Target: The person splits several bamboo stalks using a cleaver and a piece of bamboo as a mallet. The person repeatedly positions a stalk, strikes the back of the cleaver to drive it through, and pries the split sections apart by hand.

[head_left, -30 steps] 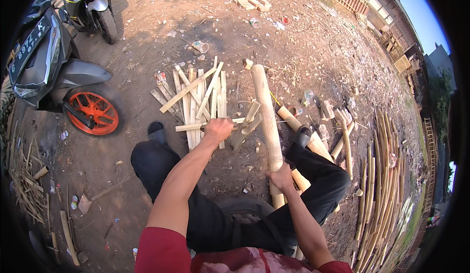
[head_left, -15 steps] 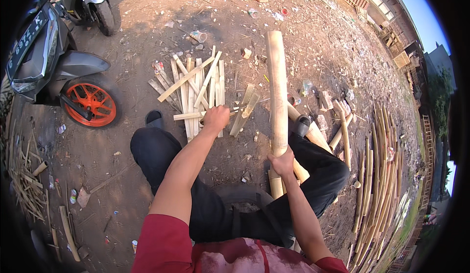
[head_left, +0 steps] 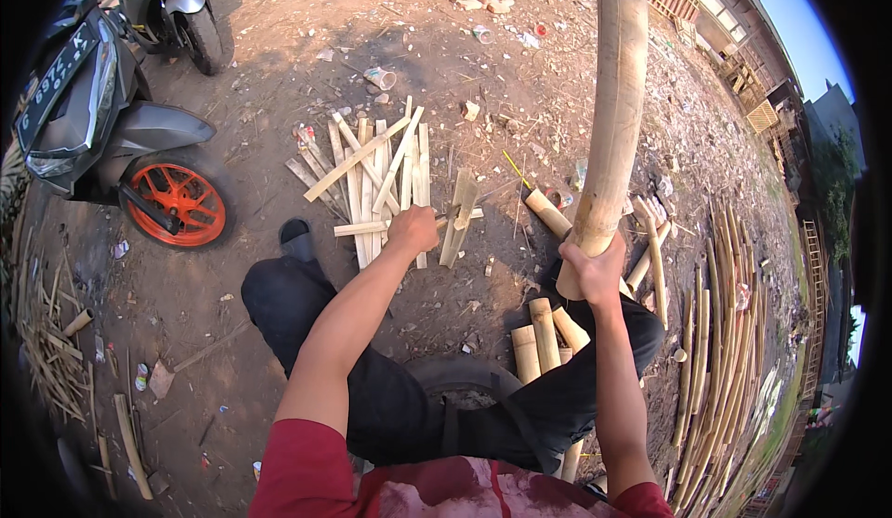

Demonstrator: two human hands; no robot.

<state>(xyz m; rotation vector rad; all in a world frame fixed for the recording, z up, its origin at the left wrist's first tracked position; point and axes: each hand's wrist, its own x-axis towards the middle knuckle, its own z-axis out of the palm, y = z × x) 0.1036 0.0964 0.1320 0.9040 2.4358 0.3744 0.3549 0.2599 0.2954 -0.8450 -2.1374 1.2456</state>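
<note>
My right hand (head_left: 596, 267) is wrapped round the lower end of a thick bamboo pole (head_left: 615, 91). The pole stands nearly upright over my right knee, and its top runs out of the picture. My left hand (head_left: 413, 230) is closed on a knife (head_left: 446, 218), whose thin blade, seen nearly edge-on, is hard to make out. Below and beyond that hand lies a loose pile of split bamboo strips (head_left: 376, 170). A wider split bamboo piece (head_left: 457, 230) rests just right of the left hand. Several short bamboo sections (head_left: 542, 327) stand beside my right leg.
At the left is a parked motorbike (head_left: 121, 137) with an orange wheel, another motorbike (head_left: 177, 7) behind it. Long bamboo poles (head_left: 715, 332) lie along the right, scrap strips (head_left: 51, 332) at far left. A black tyre (head_left: 465, 374) lies between my legs. Plastic cups (head_left: 379, 78) litter the dirt.
My right hand has raised the bamboo pole and brought it right and closer, uncovering the short sections beneath. The left hand stays near the strips.
</note>
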